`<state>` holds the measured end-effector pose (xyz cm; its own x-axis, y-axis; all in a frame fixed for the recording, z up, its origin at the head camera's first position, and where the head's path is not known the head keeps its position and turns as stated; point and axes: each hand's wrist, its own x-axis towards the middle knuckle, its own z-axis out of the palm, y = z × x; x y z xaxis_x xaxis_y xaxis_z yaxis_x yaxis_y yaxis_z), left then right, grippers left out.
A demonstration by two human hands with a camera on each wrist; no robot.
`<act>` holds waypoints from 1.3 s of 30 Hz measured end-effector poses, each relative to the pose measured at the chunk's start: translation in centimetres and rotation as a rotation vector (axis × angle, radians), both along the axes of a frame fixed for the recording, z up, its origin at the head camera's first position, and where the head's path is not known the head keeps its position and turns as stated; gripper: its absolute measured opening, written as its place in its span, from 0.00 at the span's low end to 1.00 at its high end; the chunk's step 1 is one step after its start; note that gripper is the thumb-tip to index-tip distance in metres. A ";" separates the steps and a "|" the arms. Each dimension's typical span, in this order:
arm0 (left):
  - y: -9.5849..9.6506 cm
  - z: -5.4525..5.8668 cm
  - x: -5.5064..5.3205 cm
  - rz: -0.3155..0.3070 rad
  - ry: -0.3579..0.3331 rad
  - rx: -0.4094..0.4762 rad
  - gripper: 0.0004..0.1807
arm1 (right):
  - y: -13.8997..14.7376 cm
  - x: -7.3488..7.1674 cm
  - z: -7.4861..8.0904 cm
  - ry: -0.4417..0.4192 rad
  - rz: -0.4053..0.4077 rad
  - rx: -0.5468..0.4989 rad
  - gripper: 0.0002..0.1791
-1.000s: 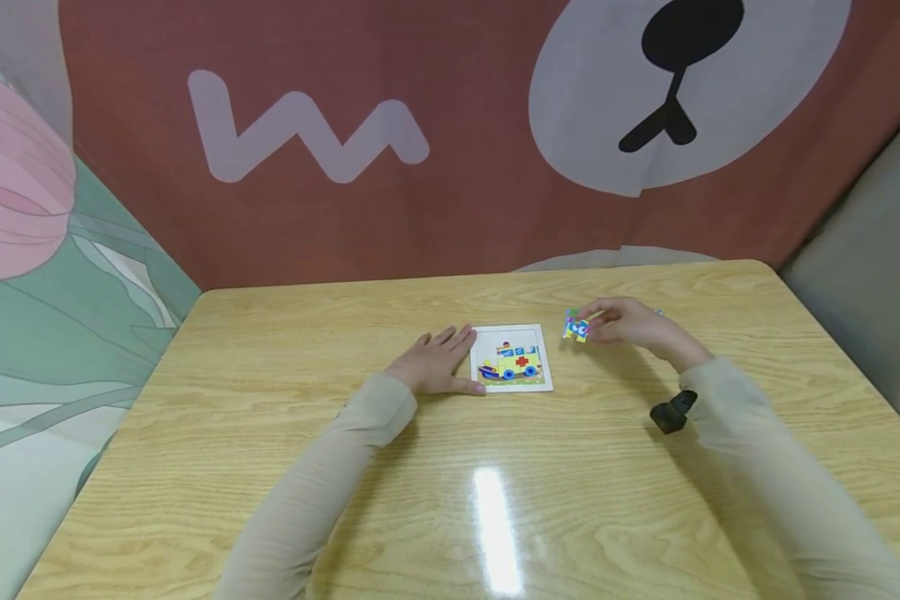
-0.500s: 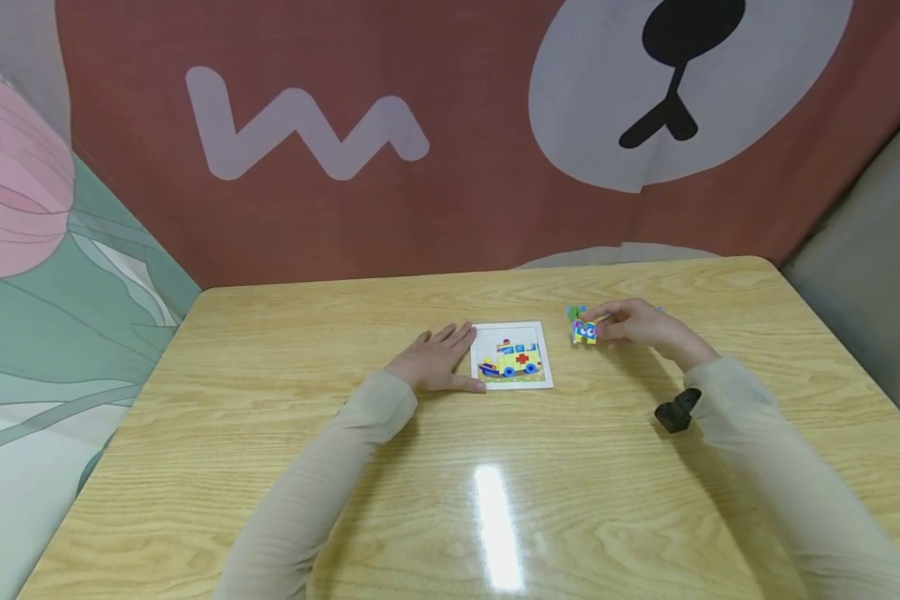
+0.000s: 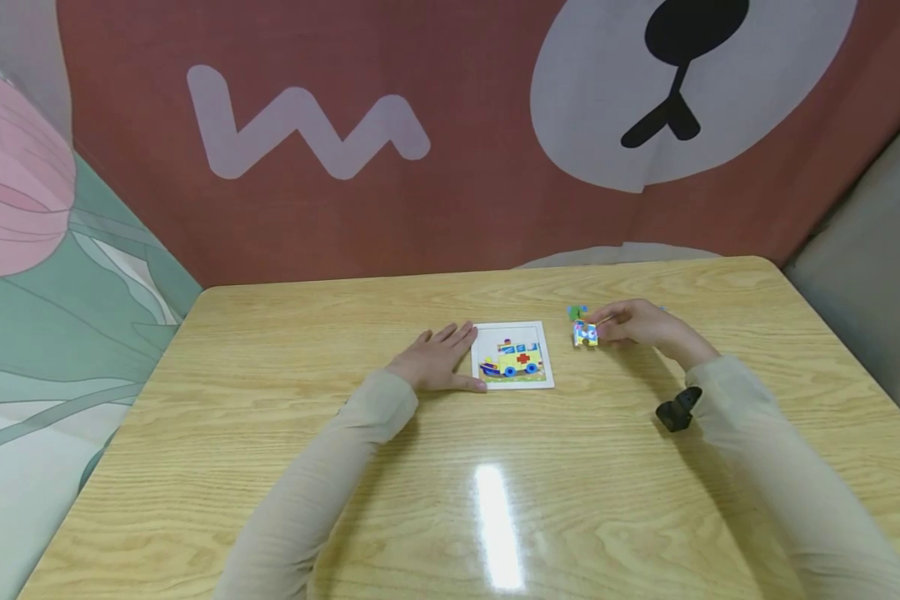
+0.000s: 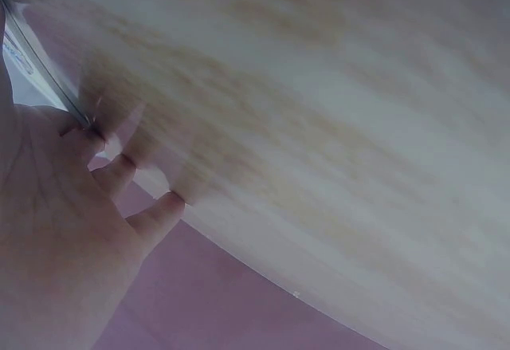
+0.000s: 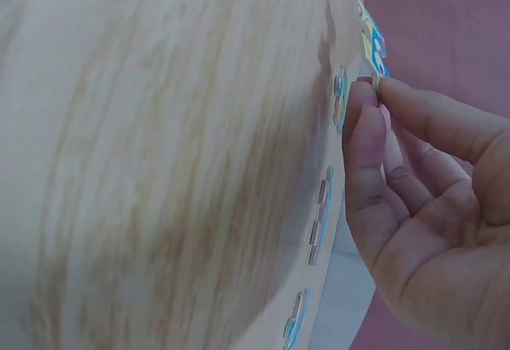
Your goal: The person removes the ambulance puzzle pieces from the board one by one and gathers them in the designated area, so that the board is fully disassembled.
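My left hand [image 3: 437, 360] lies with spread, straight fingers at the left edge of a white-framed jigsaw puzzle [image 3: 549, 367], its thumb and fingertips on the frame. Pieces showing a yellow ambulance with a red cross fill the puzzle's lower part; the upper part is bare white. To the right of the frame, my right hand [image 3: 640, 325] pinches a small yellow and blue jigsaw piece [image 3: 585, 334] between thumb and fingertips. In the right wrist view that piece [image 5: 373, 47] is held above the table on edge. The left wrist view shows the fingertips [image 4: 177, 200] touching the tabletop.
A loose green and blue piece [image 3: 576, 312] lies just behind the held one. Several more loose pieces [image 5: 321, 216] lie on the table below the right hand in the right wrist view. The wooden table [image 3: 285, 333] ends at a red-brown printed cloth [image 3: 360, 225].
The right hand has shifted slightly right with the pinched piece and turned it more level, uncovering the green piece behind. The left hand stays in place on the frame.
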<state>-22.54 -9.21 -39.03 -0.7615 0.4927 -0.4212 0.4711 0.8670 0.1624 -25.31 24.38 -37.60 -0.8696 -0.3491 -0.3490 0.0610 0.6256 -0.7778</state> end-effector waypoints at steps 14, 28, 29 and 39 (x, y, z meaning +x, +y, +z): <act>0.0 -0.1 0.0 -0.002 0.003 -0.002 0.54 | 0.1 -0.3 -0.4 -0.006 -0.028 0.003 0.25; -0.1 -0.1 0.0 0.004 -0.005 0.005 0.54 | 0.5 -0.5 -0.8 -0.072 0.019 -0.038 0.25; -0.1 -0.1 0.0 0.005 -0.006 0.004 0.54 | 0.5 -0.5 -0.8 -0.073 0.020 -0.031 0.25; 0.0 0.0 0.1 0.010 0.001 0.009 0.54 | 0.6 -0.2 -0.4 -0.091 0.027 -0.009 0.26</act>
